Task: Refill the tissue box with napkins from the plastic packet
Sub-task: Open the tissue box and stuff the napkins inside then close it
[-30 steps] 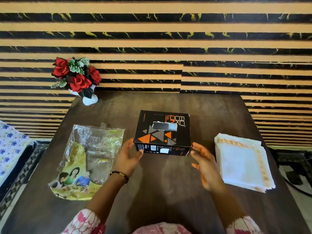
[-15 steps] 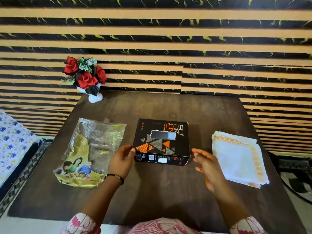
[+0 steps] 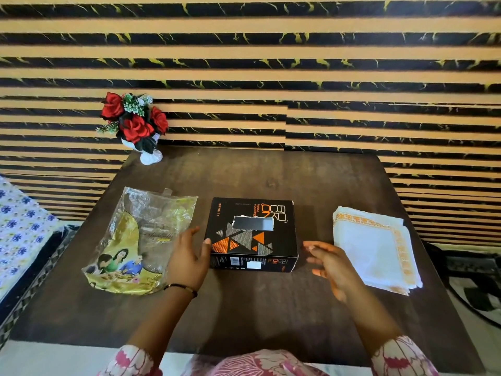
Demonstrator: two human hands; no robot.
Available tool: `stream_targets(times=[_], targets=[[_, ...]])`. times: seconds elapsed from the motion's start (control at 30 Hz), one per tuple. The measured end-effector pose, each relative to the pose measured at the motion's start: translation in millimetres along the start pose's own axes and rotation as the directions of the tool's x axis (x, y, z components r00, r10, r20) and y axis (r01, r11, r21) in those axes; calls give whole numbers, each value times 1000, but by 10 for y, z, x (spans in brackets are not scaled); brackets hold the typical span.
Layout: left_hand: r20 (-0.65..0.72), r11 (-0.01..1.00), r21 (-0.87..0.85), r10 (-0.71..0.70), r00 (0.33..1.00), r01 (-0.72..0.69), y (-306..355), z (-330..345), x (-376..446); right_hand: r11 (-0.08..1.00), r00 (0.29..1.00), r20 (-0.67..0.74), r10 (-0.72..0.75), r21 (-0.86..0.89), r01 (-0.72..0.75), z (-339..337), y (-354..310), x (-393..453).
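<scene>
Head-height view down onto table [image 3: 271,308]

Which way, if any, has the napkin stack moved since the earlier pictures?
No. The napkin stack still lies by the table's right edge, apart from the box.

1. Black tissue box [image 3: 250,234] with orange and grey triangles, flat at mid-counter, slot on top.
2. Crumpled plastic packet [image 3: 138,240], flat, left of it.
3. White napkins [image 3: 375,248], orange-bordered, stacked right.
</scene>
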State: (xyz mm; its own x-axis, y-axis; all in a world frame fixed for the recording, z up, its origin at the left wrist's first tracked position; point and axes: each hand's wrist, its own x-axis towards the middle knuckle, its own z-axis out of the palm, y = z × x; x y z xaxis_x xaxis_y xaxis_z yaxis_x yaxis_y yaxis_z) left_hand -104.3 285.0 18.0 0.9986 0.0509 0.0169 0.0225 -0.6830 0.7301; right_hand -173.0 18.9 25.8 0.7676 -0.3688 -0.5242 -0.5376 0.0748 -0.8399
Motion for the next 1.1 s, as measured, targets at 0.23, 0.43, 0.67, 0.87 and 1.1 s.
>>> stream_targets(times=[0.23,0.43,0.67,0.87,1.1], targets=[[340,826,278,393,854,-491,609,385,194,994,995,29,-99,-43,100,132,-318,162],[477,706,470,303,825,-531,619,673,133,946,959,-11,-282,-171,276,148,-577,300],[456,721,459,311,834,-520,596,649,99,895,957,123,-261,-341,288,213,-658,504],[430,732,450,325,842,-512,586,669,111,886,955,141,-262,-358,296,197,-659,606],[391,737,451,344,854,-504,587,690,111,895,953,123,-276,-329,302,34,-692,734]])
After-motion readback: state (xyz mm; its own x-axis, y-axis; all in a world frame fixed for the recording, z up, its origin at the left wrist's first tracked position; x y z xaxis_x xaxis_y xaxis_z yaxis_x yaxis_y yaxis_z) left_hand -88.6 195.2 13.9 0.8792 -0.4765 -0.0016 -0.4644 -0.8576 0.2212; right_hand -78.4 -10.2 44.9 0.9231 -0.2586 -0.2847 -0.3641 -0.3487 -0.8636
